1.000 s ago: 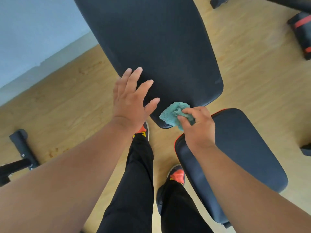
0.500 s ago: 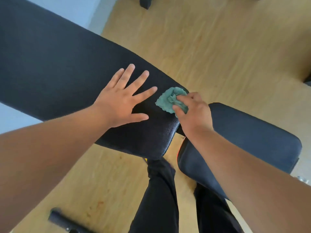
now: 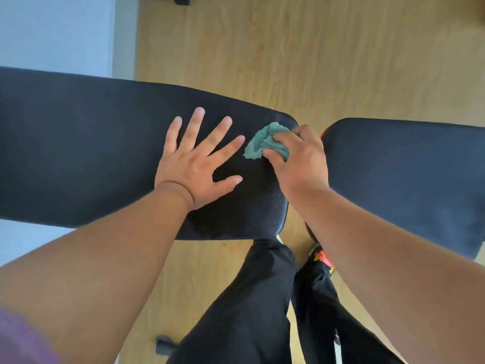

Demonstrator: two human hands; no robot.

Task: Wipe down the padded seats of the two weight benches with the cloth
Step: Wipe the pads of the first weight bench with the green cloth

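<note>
Left hand [image 3: 195, 166]: fingers spread wide, flat on the long pad [image 3: 78, 153].
Right hand [image 3: 299, 160]: bunched around the cloth [image 3: 258, 145], nearer the pad's end.
Unwiped stretch: runs lengthwise past the left hand.

left hand [image 3: 193, 170] flat on bench pad [image 3: 78, 153], right hand [image 3: 301, 164] gripping cloth [image 3: 262, 144]

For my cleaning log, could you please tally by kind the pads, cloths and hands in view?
Black bench pads: 2, the long pad and the shorter pad
Teal cloth: 1, in the right hand's grip
Hands: 2, left hand flat on the long pad, right hand
Total: 5
</note>
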